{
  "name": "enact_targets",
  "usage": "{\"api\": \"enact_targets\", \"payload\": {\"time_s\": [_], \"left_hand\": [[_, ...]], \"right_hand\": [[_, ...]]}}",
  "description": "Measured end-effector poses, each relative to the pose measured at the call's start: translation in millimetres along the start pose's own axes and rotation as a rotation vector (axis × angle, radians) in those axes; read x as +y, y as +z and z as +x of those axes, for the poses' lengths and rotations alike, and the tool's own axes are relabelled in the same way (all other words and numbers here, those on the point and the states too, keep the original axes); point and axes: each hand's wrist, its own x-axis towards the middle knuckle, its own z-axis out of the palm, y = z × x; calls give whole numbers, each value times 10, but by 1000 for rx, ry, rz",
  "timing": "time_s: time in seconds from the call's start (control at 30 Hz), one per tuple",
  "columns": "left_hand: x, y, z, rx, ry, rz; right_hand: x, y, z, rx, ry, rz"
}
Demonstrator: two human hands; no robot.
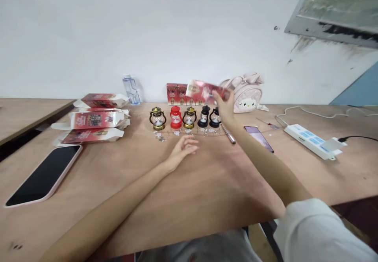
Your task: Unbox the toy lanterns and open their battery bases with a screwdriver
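My right hand (226, 104) grips one end of a red printed box (203, 91), slightly smeared by motion. This box is tilted and overlaps several upright red boxes (173, 94) against the wall. Close in front of me, my left hand (183, 150) hangs over the table with loosely curved fingers, holding nothing. Beyond it stands a row of small lanterns: bronze-coloured ones (157, 119), a red one (176, 117) and black ones (203, 117). Small metal pieces (161, 136) lie before the lanterns. A screwdriver (228, 134) rests near my right wrist.
Flattened red cartons (94, 119) are stacked at left, above a pink-cased phone (44, 175). A water bottle (131, 90) and a pink bag (249, 95) stand by the wall. Another phone (259, 138) and a white power strip (308, 139) with cables lie at right.
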Motion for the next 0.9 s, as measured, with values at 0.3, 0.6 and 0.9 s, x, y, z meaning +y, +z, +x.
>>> {"api": "enact_targets", "payload": {"time_s": [0.3, 0.6, 0.9], "left_hand": [[43, -240, -115, 355, -21, -120], [226, -383, -209, 356, -99, -204], [230, -419, -210, 334, -96, -209]], "right_hand": [[-13, 35, -1515, -265, 315, 345], [95, 56, -1407, -290, 710, 745], [54, -28, -1463, -101, 395, 543]]}}
